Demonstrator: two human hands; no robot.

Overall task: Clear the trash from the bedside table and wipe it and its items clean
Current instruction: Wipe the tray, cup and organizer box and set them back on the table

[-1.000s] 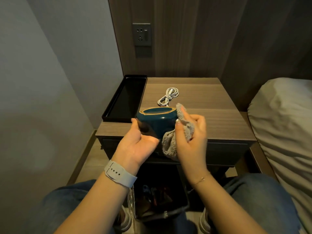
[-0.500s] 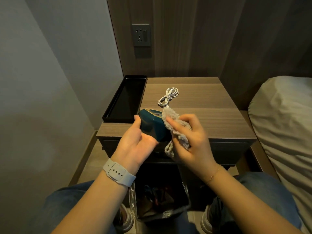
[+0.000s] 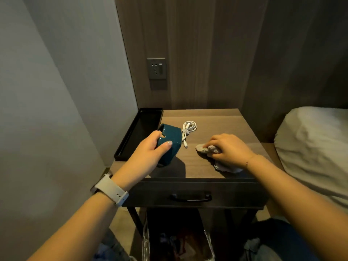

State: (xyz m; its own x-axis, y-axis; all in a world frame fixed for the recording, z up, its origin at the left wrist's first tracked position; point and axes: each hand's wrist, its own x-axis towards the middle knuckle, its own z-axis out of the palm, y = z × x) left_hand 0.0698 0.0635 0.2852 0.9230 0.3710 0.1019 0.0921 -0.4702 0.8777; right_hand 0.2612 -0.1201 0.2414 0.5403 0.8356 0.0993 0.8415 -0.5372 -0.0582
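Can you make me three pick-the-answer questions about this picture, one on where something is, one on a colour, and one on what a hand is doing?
1. Where does the cable lie?
A. in the tray
B. on the table top, right of the cup
C. on the pillow

2. What colour is the cup?
A. dark teal
B. red
C. white

3. What is the right hand doing?
A. hanging free in the air
B. pulling the drawer handle
C. pressing the cloth on the table

Answers:
1. B: the white cable sits coiled on the table, just right of the cup; the tray holds nothing that shows.
2. A: the cup held by the left hand is dark teal.
3. C: the right hand lies on the grey cloth, which is flat against the table top.
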